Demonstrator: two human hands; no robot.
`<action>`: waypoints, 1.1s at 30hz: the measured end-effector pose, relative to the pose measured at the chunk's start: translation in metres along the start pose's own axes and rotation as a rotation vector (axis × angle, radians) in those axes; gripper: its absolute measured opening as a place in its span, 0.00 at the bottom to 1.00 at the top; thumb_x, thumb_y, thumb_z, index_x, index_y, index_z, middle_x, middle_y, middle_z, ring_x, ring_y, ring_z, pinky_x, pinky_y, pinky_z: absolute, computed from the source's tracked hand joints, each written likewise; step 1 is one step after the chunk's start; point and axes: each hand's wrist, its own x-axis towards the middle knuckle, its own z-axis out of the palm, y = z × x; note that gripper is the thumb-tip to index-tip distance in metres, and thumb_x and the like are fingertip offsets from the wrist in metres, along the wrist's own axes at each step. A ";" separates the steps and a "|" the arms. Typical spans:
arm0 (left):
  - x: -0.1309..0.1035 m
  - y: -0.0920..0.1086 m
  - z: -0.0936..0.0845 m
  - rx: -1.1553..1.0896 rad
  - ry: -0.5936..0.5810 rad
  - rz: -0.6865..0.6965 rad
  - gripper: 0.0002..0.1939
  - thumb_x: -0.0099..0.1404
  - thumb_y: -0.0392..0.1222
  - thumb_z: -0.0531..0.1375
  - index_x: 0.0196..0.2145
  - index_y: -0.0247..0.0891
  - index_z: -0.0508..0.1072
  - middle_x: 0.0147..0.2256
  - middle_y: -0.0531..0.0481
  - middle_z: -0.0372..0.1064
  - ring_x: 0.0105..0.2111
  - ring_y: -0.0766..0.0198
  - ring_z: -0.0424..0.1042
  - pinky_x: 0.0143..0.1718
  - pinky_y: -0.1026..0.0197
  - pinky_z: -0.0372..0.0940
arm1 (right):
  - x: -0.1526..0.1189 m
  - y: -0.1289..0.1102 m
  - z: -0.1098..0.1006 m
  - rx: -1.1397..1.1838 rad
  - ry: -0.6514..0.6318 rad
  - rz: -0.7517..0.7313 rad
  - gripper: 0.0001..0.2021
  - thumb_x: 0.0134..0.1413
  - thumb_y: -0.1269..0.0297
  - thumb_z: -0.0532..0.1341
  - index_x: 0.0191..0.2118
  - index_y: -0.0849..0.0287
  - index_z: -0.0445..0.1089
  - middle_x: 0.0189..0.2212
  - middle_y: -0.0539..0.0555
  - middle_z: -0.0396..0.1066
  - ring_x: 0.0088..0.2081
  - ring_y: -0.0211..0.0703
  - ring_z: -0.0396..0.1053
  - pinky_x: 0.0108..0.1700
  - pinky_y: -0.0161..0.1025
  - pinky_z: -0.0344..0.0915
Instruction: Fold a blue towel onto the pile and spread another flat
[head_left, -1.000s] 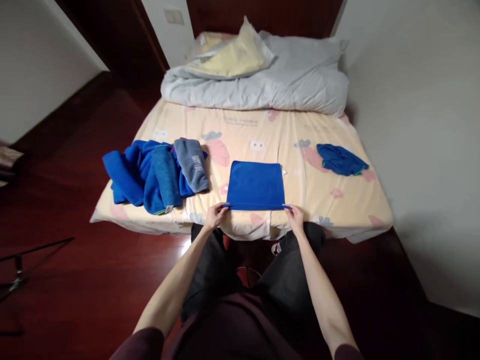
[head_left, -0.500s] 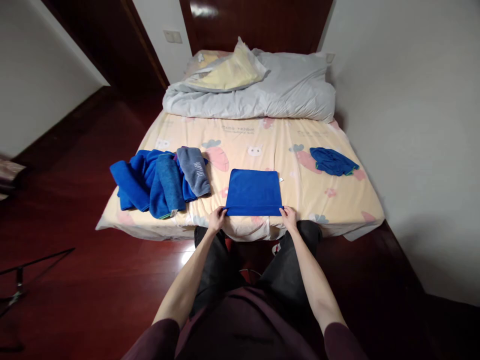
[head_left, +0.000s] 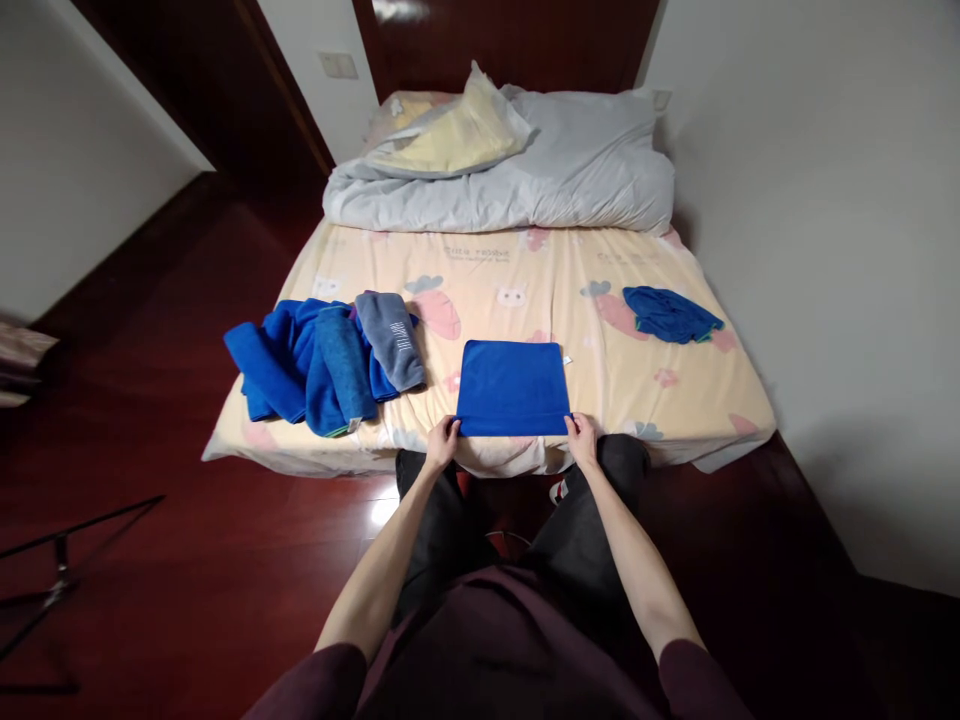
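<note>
The left hand (head_left: 441,441) and right hand (head_left: 580,439) pinch the near corners of a half-folded blue towel (head_left: 512,387); one folded cloth (head_left: 670,314) lies aside; the heap of towels (head_left: 326,360) still looks unfolded.

A bed (head_left: 525,270) stands on a dark red wooden floor (head_left: 150,420), its right side against a white wall (head_left: 810,200). Beyond its head, a dark wooden door (head_left: 510,40).
</note>
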 end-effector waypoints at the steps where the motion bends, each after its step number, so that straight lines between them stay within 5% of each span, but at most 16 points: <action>1: 0.000 0.000 0.000 0.001 -0.002 -0.005 0.18 0.71 0.58 0.57 0.40 0.41 0.76 0.37 0.41 0.79 0.40 0.48 0.79 0.49 0.47 0.72 | -0.002 0.000 0.000 -0.014 0.005 0.003 0.32 0.62 0.31 0.55 0.43 0.58 0.76 0.36 0.65 0.81 0.39 0.57 0.79 0.48 0.52 0.77; 13: 0.007 -0.007 -0.010 -0.076 -0.069 -0.043 0.27 0.64 0.69 0.62 0.41 0.40 0.79 0.39 0.42 0.82 0.40 0.50 0.80 0.48 0.50 0.74 | -0.009 -0.009 0.001 -0.103 0.043 -0.011 0.33 0.67 0.32 0.53 0.45 0.59 0.78 0.39 0.67 0.82 0.40 0.57 0.79 0.47 0.48 0.74; 33: 0.011 -0.005 -0.010 -0.114 -0.012 -0.066 0.23 0.62 0.64 0.64 0.34 0.39 0.78 0.32 0.44 0.79 0.34 0.53 0.78 0.42 0.52 0.74 | 0.007 -0.010 -0.006 -0.028 0.013 0.024 0.29 0.64 0.34 0.58 0.39 0.58 0.77 0.36 0.65 0.82 0.37 0.56 0.80 0.47 0.50 0.77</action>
